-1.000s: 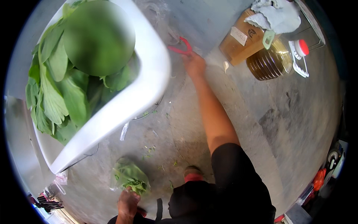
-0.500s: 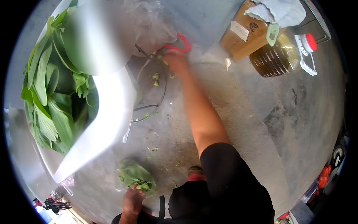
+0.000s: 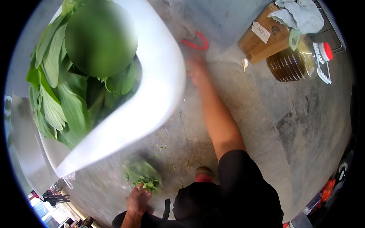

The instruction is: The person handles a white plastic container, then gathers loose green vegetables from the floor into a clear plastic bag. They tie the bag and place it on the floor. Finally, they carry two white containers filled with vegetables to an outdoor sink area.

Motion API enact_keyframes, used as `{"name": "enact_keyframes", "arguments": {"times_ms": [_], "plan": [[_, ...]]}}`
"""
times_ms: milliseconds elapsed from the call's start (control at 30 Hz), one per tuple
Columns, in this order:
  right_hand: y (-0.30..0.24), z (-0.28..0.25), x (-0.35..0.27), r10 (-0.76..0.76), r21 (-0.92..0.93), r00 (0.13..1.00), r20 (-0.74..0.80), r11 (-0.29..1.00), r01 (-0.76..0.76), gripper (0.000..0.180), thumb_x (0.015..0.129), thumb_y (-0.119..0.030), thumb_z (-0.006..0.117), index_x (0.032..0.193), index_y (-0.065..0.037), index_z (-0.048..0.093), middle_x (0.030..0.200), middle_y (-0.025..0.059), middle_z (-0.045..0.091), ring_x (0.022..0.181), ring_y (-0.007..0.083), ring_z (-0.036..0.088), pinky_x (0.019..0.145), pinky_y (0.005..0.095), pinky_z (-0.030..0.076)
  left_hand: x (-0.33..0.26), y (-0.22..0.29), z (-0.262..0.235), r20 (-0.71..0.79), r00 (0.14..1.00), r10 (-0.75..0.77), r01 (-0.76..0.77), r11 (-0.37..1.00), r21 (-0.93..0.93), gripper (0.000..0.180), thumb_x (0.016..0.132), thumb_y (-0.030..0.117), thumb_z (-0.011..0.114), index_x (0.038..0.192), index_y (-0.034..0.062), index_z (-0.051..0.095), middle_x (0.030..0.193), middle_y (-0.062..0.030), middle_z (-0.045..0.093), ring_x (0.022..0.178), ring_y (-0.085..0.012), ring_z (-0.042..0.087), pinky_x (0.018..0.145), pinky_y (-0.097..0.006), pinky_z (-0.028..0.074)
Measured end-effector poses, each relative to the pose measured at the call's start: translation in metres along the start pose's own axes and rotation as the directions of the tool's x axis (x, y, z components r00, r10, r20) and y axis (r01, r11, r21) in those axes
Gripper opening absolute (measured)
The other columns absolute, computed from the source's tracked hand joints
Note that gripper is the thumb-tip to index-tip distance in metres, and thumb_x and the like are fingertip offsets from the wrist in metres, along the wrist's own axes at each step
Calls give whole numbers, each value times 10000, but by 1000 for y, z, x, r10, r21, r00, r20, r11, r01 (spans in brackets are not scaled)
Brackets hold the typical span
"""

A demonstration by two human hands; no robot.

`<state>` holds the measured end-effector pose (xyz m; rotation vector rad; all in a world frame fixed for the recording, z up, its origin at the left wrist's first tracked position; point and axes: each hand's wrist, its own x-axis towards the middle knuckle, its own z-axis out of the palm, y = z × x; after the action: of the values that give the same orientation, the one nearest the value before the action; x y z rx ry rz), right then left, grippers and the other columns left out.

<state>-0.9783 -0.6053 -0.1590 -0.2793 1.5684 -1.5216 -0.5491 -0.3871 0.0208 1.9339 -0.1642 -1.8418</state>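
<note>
The person's left hand (image 3: 138, 199) is down low, fingers drawn together and pinching the near edge of a see-through green plastic bag (image 3: 144, 168), right against the leafy sprigs (image 3: 148, 183) that show there. The bag is over the concrete floor (image 3: 262, 110), close by the person's legs. The right hand (image 3: 196, 69) reaches well forward at the end of a bare forearm, just short of a red loop (image 3: 204, 40); it's too blurred for me to tell whether its fingers are spread or closed. Off to the left, a big white tub (image 3: 165, 87) is heaped with broad green leaves (image 3: 70, 104). To the right I see a cardboard carton (image 3: 275, 42), a grey cloth (image 3: 308, 18), a red-capped oil jug (image 3: 292, 62) and a garlic clove (image 3: 245, 64).
</note>
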Motion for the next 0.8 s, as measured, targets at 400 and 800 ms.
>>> {"name": "enact_keyframes", "arguments": {"times_ms": [400, 800], "plan": [[41, 61, -5, -114, -859, 857, 503, 41, 510, 216, 773, -157, 527, 962, -73, 591, 865, 144, 637, 819, 290, 624, 680, 402, 497, -8, -2, -5, 58, 997, 45, -46, 999, 17, 334, 781, 161, 589, 1072, 33, 488, 776, -94, 573, 731, -234, 560, 716, -351, 441], [21, -39, -59, 193, 450, 932, 306, 834, -320, 168, 761, -148, 599, 904, -91, 534, 697, 51, 566, 576, 152, 552, 436, 255, 419, -17, -4, -15, 70, 996, 61, -59, 998, -22, 285, 777, 143, 603, 1046, 83, 533, 732, -69, 607, 674, -213, 589, 660, -318, 458]]}}
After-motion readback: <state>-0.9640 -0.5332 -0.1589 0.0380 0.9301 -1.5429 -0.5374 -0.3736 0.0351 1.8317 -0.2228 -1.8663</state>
